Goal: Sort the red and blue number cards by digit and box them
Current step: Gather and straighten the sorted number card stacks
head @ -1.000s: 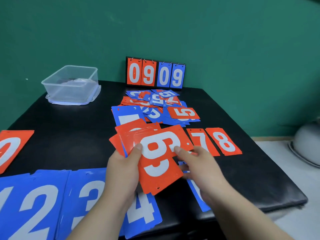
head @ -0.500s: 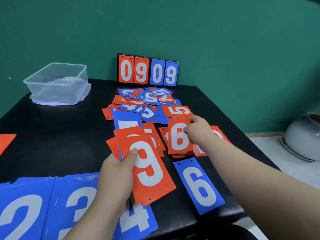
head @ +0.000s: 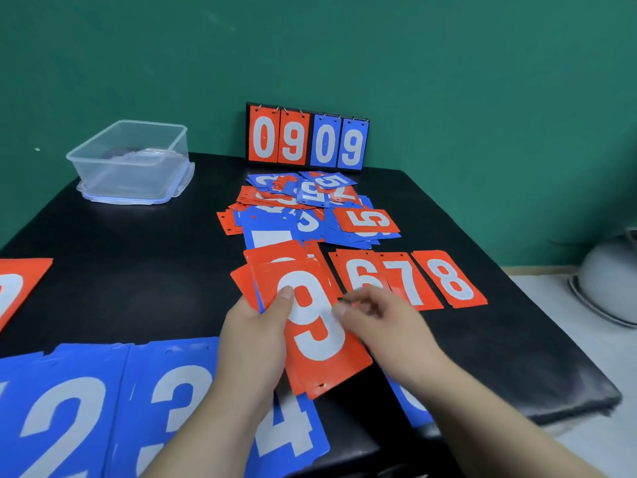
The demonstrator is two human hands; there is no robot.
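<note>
Left hand (head: 254, 341) and right hand (head: 389, 329) were bare. Left forearm (head: 206, 422), right forearm (head: 499, 429) bare to lower frame edge. Left thumbnail (head: 286, 292) short, trimmed.

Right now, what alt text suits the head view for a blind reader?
A person's left hand holds a fan of cards, a red 9 on top, above a black table, with the blurred right hand beside it. A row of red cards, 6, 7 and 8, lies behind; a clear box stands far left.

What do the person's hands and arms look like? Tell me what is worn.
The left hand and right hand are bare: no gloves, rings or watch visible. The forearms are bare too, with no sleeves in view. The right hand is blurred.
</note>
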